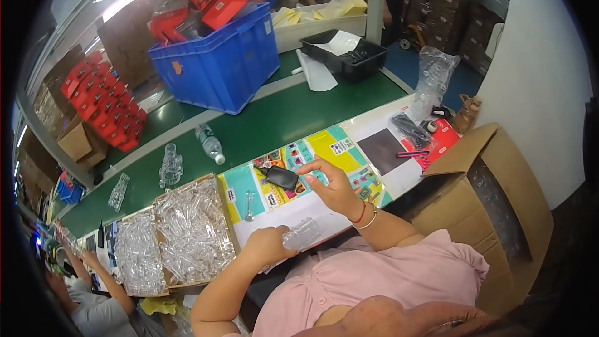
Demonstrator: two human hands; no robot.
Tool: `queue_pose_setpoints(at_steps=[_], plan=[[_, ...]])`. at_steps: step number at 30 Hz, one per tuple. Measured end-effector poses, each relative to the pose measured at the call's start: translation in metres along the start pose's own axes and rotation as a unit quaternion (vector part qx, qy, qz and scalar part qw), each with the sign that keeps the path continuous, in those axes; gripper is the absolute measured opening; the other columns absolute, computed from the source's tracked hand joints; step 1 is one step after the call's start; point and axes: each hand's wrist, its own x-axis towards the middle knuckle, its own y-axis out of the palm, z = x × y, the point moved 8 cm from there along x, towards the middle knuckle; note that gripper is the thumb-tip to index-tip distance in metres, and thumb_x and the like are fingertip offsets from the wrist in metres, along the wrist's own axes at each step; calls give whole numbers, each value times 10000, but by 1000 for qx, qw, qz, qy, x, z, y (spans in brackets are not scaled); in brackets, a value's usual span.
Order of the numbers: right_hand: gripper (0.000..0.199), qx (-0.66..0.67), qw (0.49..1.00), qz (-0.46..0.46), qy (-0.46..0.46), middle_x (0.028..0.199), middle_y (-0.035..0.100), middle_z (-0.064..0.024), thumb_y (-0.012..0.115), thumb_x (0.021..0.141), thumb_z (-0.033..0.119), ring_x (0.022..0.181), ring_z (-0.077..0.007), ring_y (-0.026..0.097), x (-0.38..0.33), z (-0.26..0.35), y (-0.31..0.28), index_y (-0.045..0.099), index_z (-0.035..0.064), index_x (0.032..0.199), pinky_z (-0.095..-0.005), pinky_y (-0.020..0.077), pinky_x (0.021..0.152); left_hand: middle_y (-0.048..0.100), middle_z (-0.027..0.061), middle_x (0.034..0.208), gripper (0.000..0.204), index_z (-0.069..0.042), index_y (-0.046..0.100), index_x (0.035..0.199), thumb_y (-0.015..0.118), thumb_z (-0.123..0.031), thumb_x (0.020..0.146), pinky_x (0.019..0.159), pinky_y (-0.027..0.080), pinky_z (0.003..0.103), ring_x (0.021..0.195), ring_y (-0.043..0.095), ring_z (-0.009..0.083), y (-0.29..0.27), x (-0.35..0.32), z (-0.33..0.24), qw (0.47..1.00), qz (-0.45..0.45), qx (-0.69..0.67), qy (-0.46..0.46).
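Note:
My right hand [334, 186] pinches a small flat black device [279, 176] over a colourful printed sheet [324, 150] on the table edge. My left hand [267, 243] grips a clear plastic blister shell [302, 234] close to my body. Left of that hand lie two cardboard trays [193, 231] heaped with several more clear plastic shells.
A green conveyor belt [262, 125] carries a plastic water bottle [209, 143], two clear shells [170, 165], a blue crate [218, 65] of red boxes and a black tray [349, 56]. An open cardboard box [480, 200] stands at my right. Another person [93, 299] sits at lower left.

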Motion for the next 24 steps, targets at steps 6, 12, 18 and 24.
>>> queue_pose_setpoints(at_steps=[6,12,18,24], plan=[[122,65,998,-21,9,955,597,-93,522,861,86,927,-174,537,0,-18,-12,560,16,953,-288,385,871,623,206,943,672,-116,553,1152,706,-490,615,781,474,357,869,610,320,-10,4,16,999,-28,-13,-17],[219,208,977,30,41,1021,572,-108,408,913,133,991,-177,523,7,-2,5,525,-9,1032,-348,341,959,578,147,1085,754,18,447,1225,784,-311,636,861,446,330,1005,568,228,-53,-45,41,777,-362,-515,12],[314,70,967,220,-106,977,626,-91,534,758,57,966,-223,579,-8,53,52,543,31,1071,-492,191,1045,516,173,1148,850,52,320,1287,785,-287,662,909,426,368,1059,526,246,-60,-81,11,572,-439,-672,171],[356,61,971,195,-124,977,632,-83,525,712,40,951,-219,583,-12,68,53,546,42,1067,-508,178,1045,497,185,1171,857,57,327,1266,809,-256,630,917,426,393,1078,512,272,-60,-98,1,579,-442,-659,189]])
